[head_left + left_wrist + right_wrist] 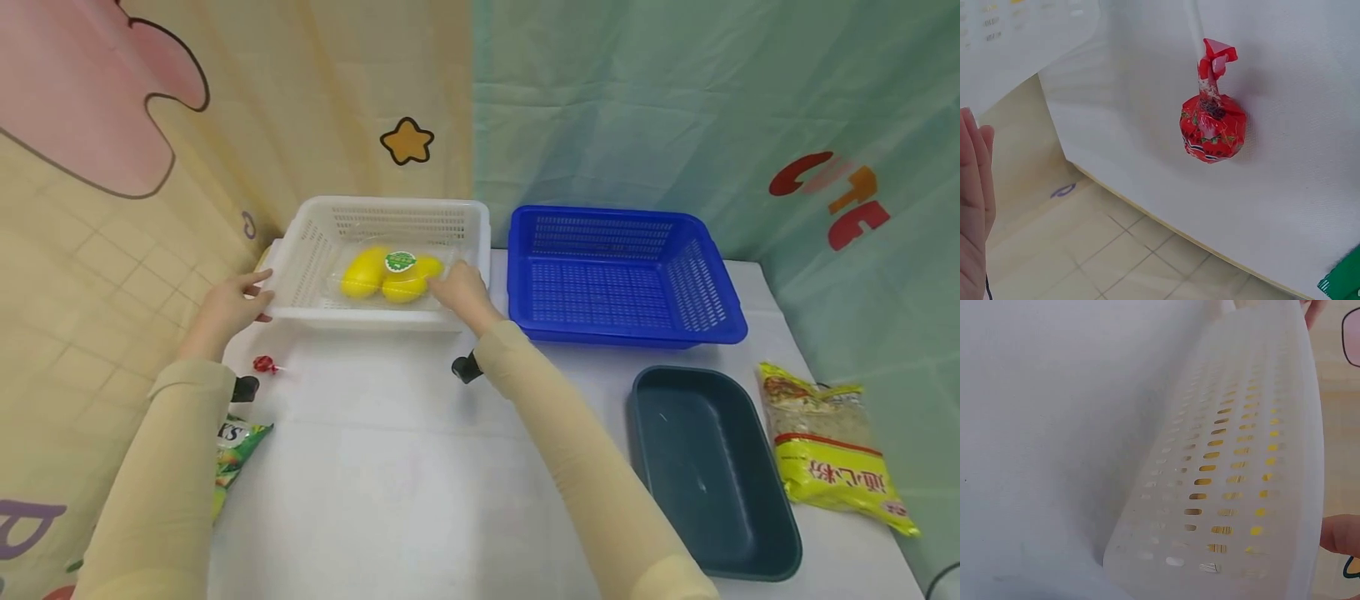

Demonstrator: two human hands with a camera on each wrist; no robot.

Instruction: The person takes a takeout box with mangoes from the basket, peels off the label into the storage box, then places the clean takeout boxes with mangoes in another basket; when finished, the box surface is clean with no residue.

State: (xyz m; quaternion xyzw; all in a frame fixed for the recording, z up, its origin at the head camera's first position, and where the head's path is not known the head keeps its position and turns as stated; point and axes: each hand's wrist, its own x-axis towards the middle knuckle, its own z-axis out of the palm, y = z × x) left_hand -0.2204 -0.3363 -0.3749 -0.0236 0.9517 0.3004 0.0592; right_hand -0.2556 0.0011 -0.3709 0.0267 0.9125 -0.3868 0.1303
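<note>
Two yellow fruits [365,272] in clear pack [400,262], inside white basket [367,316], far left corner of tabletop [360,433]. Left hand [227,305]: grip loosely spread against rim, clasping nothing. Right hand [463,293]: at pack's edge, closure indeterminable; shallow pinch might drop pack.

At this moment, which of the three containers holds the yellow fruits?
The white basket, farthest left: the yellow fruits lie in it. The blue basket and the dark green tub hold none.
</note>
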